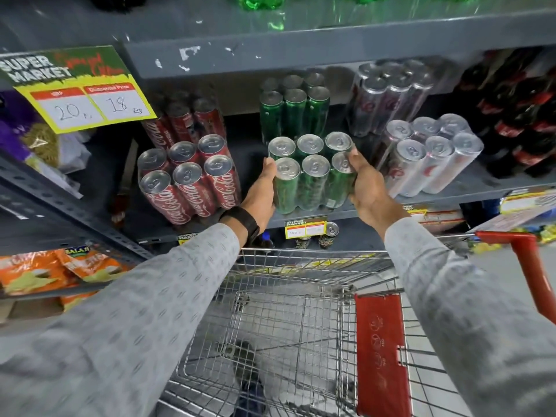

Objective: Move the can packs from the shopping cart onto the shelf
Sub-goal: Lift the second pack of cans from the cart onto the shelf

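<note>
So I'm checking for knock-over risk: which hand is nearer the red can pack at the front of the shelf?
Left. The left hand grips the green can pack on the side facing the red can pack; the right hand holds the far side.

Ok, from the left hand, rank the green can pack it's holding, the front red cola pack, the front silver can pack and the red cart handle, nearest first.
1. Green can pack: gripped by the left hand, at the shelf's front edge.
2. Front red cola pack: just to its left.
3. Front silver can pack: right, beyond the right hand.
4. Red cart handle: far right, lower.
</note>
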Motion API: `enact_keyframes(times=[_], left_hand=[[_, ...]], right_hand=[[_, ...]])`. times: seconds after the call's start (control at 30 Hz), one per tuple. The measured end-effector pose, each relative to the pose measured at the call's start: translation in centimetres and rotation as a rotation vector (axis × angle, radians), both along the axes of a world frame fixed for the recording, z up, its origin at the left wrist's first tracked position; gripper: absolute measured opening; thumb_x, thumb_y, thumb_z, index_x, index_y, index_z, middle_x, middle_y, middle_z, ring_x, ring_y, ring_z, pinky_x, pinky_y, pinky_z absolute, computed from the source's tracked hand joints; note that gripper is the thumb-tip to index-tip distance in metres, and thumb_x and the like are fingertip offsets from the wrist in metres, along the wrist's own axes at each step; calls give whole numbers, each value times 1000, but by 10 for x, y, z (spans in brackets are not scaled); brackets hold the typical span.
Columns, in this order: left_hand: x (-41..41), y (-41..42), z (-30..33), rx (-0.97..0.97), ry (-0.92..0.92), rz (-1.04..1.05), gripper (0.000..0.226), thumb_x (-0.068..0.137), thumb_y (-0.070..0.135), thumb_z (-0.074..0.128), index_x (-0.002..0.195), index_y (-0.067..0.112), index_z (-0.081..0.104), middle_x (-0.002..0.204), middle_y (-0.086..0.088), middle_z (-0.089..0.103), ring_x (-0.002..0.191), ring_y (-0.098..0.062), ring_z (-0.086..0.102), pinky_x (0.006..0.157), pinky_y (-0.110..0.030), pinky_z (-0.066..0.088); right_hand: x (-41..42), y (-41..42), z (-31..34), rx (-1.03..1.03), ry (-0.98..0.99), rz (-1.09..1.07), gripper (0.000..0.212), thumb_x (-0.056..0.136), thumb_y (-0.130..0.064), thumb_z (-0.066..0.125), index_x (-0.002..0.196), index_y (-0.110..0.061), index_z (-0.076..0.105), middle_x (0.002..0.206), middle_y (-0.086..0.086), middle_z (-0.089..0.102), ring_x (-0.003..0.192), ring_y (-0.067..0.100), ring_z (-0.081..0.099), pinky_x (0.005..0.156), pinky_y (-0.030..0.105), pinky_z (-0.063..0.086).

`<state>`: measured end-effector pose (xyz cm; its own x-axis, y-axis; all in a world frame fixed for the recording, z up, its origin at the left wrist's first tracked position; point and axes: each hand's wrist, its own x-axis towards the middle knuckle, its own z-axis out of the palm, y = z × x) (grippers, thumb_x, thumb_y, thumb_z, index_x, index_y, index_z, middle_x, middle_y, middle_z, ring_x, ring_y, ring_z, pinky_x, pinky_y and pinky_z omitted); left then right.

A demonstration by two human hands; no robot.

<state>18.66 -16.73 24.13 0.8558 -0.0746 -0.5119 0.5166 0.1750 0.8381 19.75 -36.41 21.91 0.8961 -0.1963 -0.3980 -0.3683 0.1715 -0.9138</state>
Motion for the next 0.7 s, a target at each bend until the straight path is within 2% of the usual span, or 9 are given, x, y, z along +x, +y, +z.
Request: enact_keyframes(times=[0.2,0.3,0.37,0.43,0.5,0.6,0.63,0.7], left_hand=[[0,-1,-4,0,-18,-15,68,101,62,36,158,26,36,162,-1,43,147,-16,43,124,-39,32],[0,-1,-2,8,-12,-11,69,100,63,35,159,27,34,164,0,40,149,-16,40,125,-40,30],[0,-1,-2,40,-8,-36,71,99,66,33,158,26,37,162,0,42,149,-17,40,125,-40,29],[-3,2,2,165,-70,-72,70,100,65,28,160,28,31,166,2,34,154,-16,31,128,-40,22],[-12,15,8,335,-199,-75,69,102,62,30,161,27,28,168,4,31,155,-14,28,129,-38,17],[-35,51,26,388,-411,0,59,103,49,45,156,23,42,160,4,44,148,-10,40,122,-26,27],[-43,66,32,395,-470,31,55,103,44,49,153,21,47,156,1,51,145,-10,46,120,-27,33],[-59,98,43,429,-538,91,49,102,37,54,148,19,54,145,-7,62,135,-16,58,115,-37,45]], right_hand=[[8,-5,-6,-8,21,4,56,93,-57,53,145,-38,57,147,-11,63,139,16,54,124,49,33],[8,-5,-5,-14,14,28,58,91,-59,53,146,-39,57,148,-12,62,140,15,53,123,49,33],[7,-5,-4,-31,8,42,58,92,-59,51,145,-37,57,147,-10,62,140,16,53,123,49,33],[5,-2,0,-88,-32,12,58,94,-53,50,148,-32,55,150,-5,60,141,18,52,124,48,33],[2,4,11,-206,-106,-112,61,97,-46,52,154,-25,48,155,-1,55,142,18,50,124,44,34],[-7,23,40,-537,-322,-158,61,98,-42,50,154,-20,47,159,4,49,147,20,44,124,42,32],[-8,34,51,-643,-414,-122,58,98,-40,49,153,-19,49,158,6,50,147,23,44,124,44,33],[-7,62,71,-784,-584,-28,53,100,-34,49,148,-13,55,151,11,55,140,29,53,118,47,39]])
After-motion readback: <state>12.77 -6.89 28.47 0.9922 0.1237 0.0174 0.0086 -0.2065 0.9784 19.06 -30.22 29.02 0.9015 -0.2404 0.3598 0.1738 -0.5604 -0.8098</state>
